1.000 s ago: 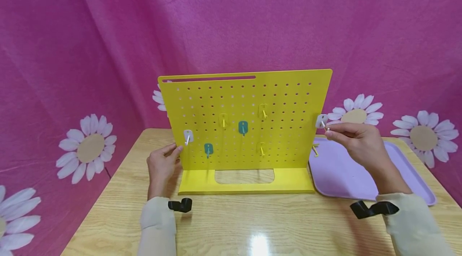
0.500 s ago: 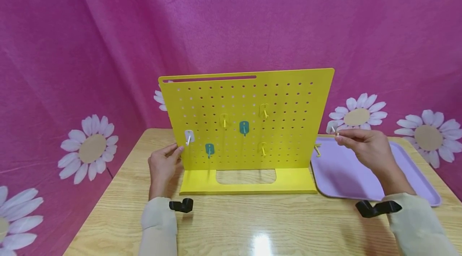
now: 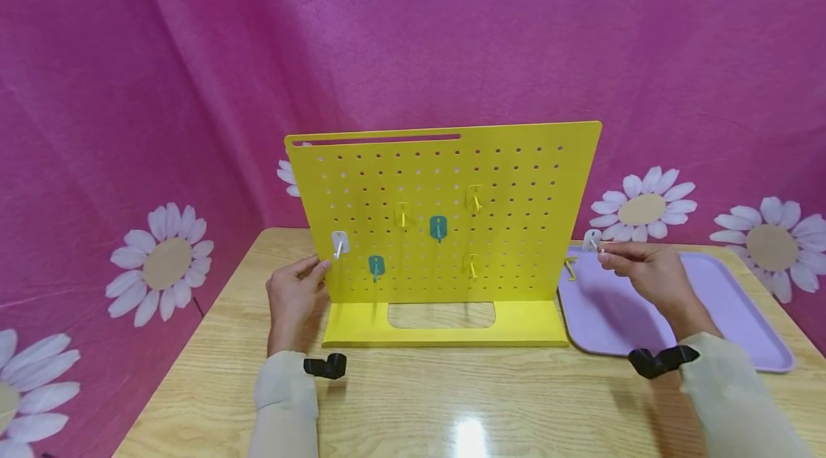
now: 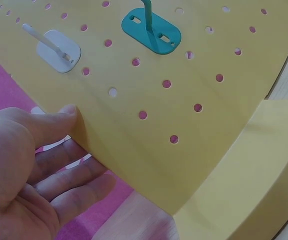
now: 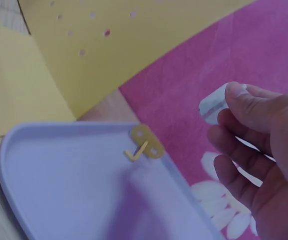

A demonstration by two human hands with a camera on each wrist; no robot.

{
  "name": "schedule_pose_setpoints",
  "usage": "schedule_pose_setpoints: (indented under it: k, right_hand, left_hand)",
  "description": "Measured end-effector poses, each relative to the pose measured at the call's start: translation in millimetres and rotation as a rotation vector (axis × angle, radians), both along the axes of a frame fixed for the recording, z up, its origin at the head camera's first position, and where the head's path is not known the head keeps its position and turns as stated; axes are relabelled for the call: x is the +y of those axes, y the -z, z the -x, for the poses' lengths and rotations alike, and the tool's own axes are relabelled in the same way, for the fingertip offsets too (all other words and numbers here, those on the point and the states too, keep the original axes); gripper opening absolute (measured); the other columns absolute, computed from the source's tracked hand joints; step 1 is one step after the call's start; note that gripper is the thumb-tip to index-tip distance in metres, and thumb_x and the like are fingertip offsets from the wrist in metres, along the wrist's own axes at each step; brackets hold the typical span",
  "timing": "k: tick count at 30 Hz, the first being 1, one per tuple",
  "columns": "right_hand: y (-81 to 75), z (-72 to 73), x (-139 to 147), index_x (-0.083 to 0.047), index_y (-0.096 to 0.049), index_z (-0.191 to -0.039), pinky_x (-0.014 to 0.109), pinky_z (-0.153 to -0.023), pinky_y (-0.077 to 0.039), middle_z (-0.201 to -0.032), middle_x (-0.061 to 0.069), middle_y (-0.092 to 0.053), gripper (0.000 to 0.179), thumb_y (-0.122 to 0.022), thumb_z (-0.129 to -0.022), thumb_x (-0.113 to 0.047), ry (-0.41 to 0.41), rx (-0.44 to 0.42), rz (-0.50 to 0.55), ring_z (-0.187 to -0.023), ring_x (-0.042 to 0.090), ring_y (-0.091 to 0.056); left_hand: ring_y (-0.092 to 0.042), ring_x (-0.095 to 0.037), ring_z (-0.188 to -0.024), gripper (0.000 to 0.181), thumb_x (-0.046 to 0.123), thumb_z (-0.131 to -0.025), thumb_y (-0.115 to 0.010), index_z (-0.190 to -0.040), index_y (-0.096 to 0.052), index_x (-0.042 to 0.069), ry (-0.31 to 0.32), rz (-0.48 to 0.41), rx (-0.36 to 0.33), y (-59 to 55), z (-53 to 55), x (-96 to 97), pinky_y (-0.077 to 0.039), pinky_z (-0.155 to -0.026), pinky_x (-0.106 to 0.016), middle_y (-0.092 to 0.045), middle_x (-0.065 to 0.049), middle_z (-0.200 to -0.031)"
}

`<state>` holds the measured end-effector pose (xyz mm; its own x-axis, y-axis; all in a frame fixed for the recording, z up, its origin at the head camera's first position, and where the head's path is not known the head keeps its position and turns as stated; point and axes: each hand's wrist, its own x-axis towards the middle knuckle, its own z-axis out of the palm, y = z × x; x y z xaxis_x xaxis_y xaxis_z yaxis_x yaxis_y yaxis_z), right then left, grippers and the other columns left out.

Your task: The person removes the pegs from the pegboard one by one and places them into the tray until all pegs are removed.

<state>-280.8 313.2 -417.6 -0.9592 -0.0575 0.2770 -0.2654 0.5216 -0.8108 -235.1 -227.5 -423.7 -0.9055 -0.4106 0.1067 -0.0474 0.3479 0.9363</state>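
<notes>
A yellow pegboard (image 3: 577, 157) stands upright on its own base. My left hand (image 3: 293, 293) grips its lower left edge, thumb on the front face and fingers behind, as the left wrist view shows. Just above that thumb a white hook (image 3: 340, 244) sits on the board. Two teal hooks (image 3: 438, 226) and three yellow hooks (image 3: 475, 197) are also mounted on it. Off the board's right side, over the back of the tray, my right hand (image 3: 652, 275) pinches another white hook (image 5: 213, 105) between thumb and fingers. Its back plate faces away from me.
A lilac tray (image 5: 69, 175) lies right of the pegboard, with a loose yellow hook (image 5: 147, 142) at its back left corner. Both rest on a wooden table (image 3: 400, 401). A pink cloth (image 3: 413, 35) with daisies hangs behind.
My right hand has moved right with the white hook, away from the pegboard's right edge, then slightly down. My left hand keeps its grip on the board.
</notes>
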Motion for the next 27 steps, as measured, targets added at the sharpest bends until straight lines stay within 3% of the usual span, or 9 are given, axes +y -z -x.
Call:
schedule_pose_setpoints:
  k: [6, 9, 13, 19, 23, 27]
  right_hand:
    - [12.0, 8.4, 4, 0.012, -0.066, -0.12, 0.016, -0.067, -0.056, -0.097, -0.018, -0.07, 0.03, -0.068, -0.096, -0.005, -0.008, 0.005, 0.02, -0.078, 0.001, -0.066]
    - [15.7, 11.8, 5, 0.01, -0.068, -0.118, 0.017, -0.066, -0.056, -0.101, -0.019, -0.069, 0.029, -0.069, -0.095, -0.009, -0.002, 0.01, 0.0, -0.078, 0.0, -0.065]
    - [22.3, 16.4, 8, 0.006, -0.071, -0.117, 0.018, -0.065, -0.056, -0.103, -0.011, -0.071, 0.031, -0.071, -0.095, -0.015, 0.026, -0.022, -0.051, -0.078, 0.001, -0.064]
    - [32.3, 19.5, 10, 0.004, -0.071, -0.118, 0.016, -0.065, -0.052, -0.109, 0.014, -0.072, 0.036, -0.074, -0.093, -0.022, 0.062, -0.086, -0.107, -0.081, 0.001, -0.059]
    - [35.4, 20.9, 7, 0.002, -0.071, -0.12, 0.017, -0.072, -0.049, -0.117, 0.022, -0.068, 0.04, -0.072, -0.095, -0.028, 0.066, -0.141, -0.143, -0.095, 0.013, -0.057]
    - [37.0, 24.1, 5, 0.002, -0.069, -0.124, 0.034, -0.084, -0.051, -0.12, 0.024, -0.066, 0.042, -0.07, -0.096, -0.029, 0.071, -0.191, -0.171, -0.108, 0.032, -0.057]
  left_hand:
    - [-0.068, -0.032, -0.104, 0.034, 0.019, -0.097, -0.069, -0.127, -0.069, 0.003, 0.009, 0.004, 0.003, -0.6, -0.3, 0.5, -0.059, -0.084, -0.04, -0.066, -0.018, -0.125]
    - [-0.068, -0.031, -0.104, 0.034, 0.018, -0.097, -0.068, -0.127, -0.069, 0.004, 0.006, 0.009, 0.004, -0.8, -0.9, 0.9, -0.059, -0.083, -0.038, -0.066, -0.017, -0.125]
    - [-0.068, -0.03, -0.103, 0.034, 0.02, -0.097, -0.068, -0.128, -0.069, 0.005, 0.001, 0.012, -0.005, -0.3, -1.4, 0.6, -0.06, -0.082, -0.038, -0.067, -0.016, -0.124]
    - [-0.069, -0.031, -0.101, 0.035, 0.02, -0.096, -0.069, -0.128, -0.069, 0.005, 0.003, 0.009, -0.021, 1.0, -1.7, -0.4, -0.06, -0.082, -0.039, -0.067, -0.016, -0.124]
    - [-0.069, -0.032, -0.101, 0.035, 0.019, -0.096, -0.07, -0.127, -0.069, 0.004, -0.005, 0.0, -0.013, 0.5, -1.6, -0.9, -0.059, -0.082, -0.04, -0.066, -0.018, -0.124]
    - [-0.068, -0.031, -0.104, 0.034, 0.019, -0.097, -0.069, -0.128, -0.068, 0.004, 0.004, 0.007, -0.009, -0.7, -1.2, -1.0, -0.06, -0.082, -0.039, -0.067, -0.017, -0.124]
